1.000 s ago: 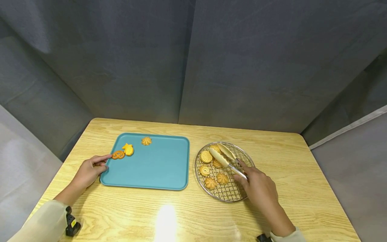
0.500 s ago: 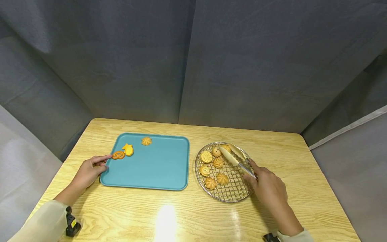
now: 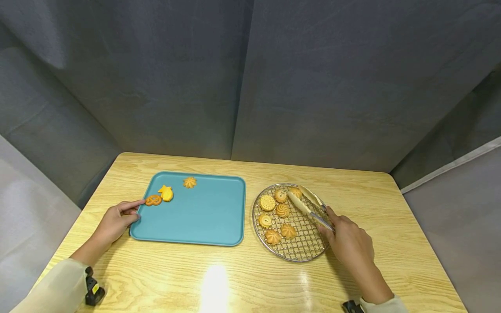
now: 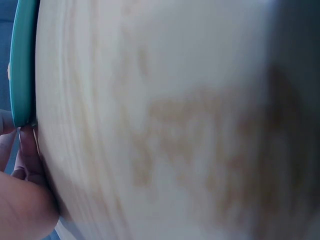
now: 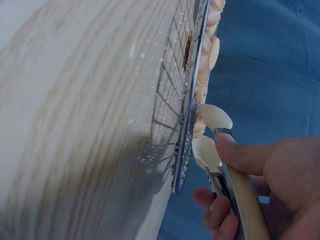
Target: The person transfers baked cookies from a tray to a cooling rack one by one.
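Observation:
My left hand [image 3: 113,221] pinches the left rim of a teal tray [image 3: 195,217], thumb above and fingers underneath in the left wrist view. On the tray lie a pretzel [image 3: 153,200], a yellow fish-shaped cracker [image 3: 166,194] and a piped cookie [image 3: 189,182]. My right hand [image 3: 352,243] holds serving tongs [image 5: 247,200] with cream-coloured tips over a round wire rack [image 3: 303,252]. The tips are spread on either side of a cookie [image 3: 295,192] at the rack's far edge. Whether they touch it I cannot tell.
Several other cookies sit on the rack's left half, among them a round dotted cracker [image 3: 267,203] and a swirled cookie [image 3: 282,211]. Tray and rack stand side by side on a wooden table [image 3: 164,274]. Grey curtains [image 3: 313,87] rise behind it.
My right hand has moved the tongs rightward across the rack, off the cookies at upper left and to the one at the far edge. My left hand and the tray have stayed put.

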Demonstrator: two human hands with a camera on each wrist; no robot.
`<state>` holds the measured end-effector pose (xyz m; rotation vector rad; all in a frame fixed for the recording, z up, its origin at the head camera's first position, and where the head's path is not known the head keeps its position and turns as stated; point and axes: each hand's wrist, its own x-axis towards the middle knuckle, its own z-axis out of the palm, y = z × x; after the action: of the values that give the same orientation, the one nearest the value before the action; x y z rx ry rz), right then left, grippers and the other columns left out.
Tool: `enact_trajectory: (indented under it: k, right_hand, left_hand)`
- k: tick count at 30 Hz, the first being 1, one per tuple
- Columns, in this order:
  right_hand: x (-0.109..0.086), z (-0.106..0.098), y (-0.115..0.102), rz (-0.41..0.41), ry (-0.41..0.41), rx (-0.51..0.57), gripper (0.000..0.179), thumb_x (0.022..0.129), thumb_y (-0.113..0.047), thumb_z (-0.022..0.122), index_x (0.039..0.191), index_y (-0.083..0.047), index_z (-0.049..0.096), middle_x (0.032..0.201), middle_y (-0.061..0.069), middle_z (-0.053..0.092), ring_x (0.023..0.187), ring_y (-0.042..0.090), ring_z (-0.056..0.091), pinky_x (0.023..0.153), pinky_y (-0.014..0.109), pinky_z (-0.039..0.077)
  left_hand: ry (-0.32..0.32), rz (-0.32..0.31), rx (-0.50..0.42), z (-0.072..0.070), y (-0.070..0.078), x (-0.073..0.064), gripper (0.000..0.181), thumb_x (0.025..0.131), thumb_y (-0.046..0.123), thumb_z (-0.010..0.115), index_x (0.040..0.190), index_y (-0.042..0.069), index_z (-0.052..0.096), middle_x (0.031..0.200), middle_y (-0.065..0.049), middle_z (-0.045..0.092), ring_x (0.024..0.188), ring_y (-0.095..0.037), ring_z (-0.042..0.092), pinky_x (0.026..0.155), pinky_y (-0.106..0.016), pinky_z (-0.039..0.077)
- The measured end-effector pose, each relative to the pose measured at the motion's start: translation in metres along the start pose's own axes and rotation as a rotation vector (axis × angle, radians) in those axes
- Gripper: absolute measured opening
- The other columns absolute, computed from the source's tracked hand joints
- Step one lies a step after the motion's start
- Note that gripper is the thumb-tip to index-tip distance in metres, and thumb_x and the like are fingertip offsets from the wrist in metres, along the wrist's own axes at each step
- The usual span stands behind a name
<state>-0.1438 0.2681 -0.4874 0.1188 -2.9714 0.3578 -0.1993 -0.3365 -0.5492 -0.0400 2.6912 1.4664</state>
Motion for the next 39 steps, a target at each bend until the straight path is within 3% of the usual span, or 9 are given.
enact_trajectory:
  k: [19,39]
  right_hand:
    - [-0.001,-0.004,-0.005,0.023,-0.046,0.026,0.073,0.093,-0.033,0.077,0.154,-0.006,0.049,0.105,0.022,0.069,0.047,0.016,0.041,0.04,0.03,0.034]
    - [0.007,-0.002,-0.035,-0.039,-0.065,0.043,0.073,0.091,-0.04,0.077,0.154,-0.013,0.051,0.132,0.031,0.064,0.057,0.023,0.058,0.042,0.03,0.037]
  left_hand:
    - [-0.002,-0.005,-0.011,0.0,-0.002,-0.001,0.047,0.098,0.001,0.062,0.145,-0.003,0.057,0.118,-0.021,0.057,0.091,-0.007,0.054,0.067,-0.021,0.05]
    - [-0.002,-0.003,-0.026,0.001,-0.002,0.0,0.047,0.098,0.0,0.061,0.145,-0.002,0.057,0.119,-0.022,0.056,0.091,-0.009,0.053,0.065,-0.022,0.049]
